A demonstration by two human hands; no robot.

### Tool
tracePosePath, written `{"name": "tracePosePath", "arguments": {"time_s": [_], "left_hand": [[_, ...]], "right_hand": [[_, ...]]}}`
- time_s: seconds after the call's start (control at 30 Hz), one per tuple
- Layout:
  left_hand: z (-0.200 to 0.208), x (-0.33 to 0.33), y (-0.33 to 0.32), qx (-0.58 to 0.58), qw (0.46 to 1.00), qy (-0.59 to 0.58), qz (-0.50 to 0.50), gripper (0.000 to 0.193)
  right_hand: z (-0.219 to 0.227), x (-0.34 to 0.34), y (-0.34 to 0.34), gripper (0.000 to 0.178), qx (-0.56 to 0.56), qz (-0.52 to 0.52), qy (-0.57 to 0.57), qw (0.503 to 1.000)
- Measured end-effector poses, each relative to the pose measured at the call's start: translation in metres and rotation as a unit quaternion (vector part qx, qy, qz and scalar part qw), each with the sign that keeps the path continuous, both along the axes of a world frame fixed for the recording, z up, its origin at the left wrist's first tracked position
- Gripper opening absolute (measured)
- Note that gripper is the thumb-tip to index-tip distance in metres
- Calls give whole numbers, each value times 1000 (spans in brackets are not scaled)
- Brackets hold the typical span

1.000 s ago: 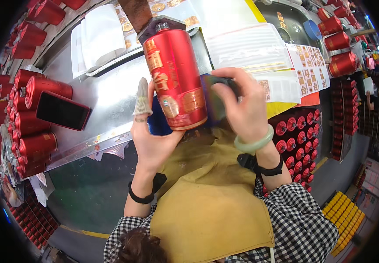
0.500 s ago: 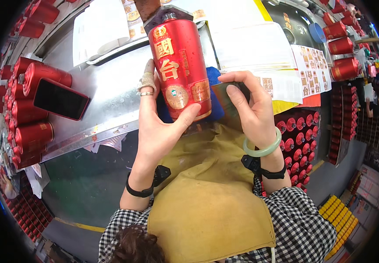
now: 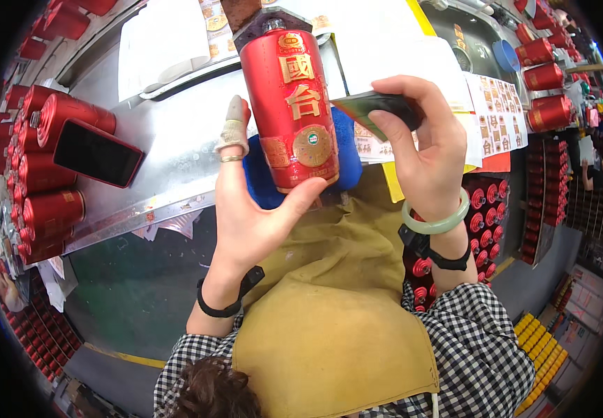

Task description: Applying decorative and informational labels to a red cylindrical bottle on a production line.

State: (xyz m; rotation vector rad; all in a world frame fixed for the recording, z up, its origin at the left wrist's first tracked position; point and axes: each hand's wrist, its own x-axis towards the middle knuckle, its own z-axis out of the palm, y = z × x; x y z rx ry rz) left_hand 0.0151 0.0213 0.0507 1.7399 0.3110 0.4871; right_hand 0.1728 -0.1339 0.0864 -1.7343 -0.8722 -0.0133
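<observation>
Though wide, left fingers (image 3: 232, 134) around red bottle (image 3: 289, 108), right fingers (image 3: 413, 86) tight on dark slab (image 3: 367, 105)

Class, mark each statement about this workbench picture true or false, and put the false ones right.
1. The left hand is at the lower end of the red bottle. True.
2. The right hand holds the phone. False: it holds a dark flat piece; the phone is off to the left.
3. A pale green bangle circles the right wrist. True.
4. The bottle's neck points toward the person. False: the neck points away, and the base is nearer the person.
5. The apron is blue. False: it is mustard yellow.
6. One finger of the left hand wears a pale cover. True.
</observation>
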Motion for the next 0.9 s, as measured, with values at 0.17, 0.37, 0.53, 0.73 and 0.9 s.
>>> {"name": "tracePosePath", "arguments": {"time_s": [0.17, 0.37, 0.53, 0.73, 0.9], "left_hand": [[2, 1, -5, 102, 990, 92, -15, 109], [-5, -1, 0, 144, 982, 116, 40, 89], [-7, 3, 7, 93, 992, 90, -3, 105], [-7, 2, 15, 72, 996, 33, -36, 109], [1, 11, 7, -156, 987, 29, -18, 75]], "right_hand": [[18, 1, 19, 39, -43, 160, -144, 976], [24, 18, 33, 40, -83, 128, -239, 959], [12, 18, 31, 37, -41, 178, -205, 962], [12, 26, 15, 28, -21, 137, -197, 970], [2, 8, -2, 27, -11, 74, 16, 997]]}}
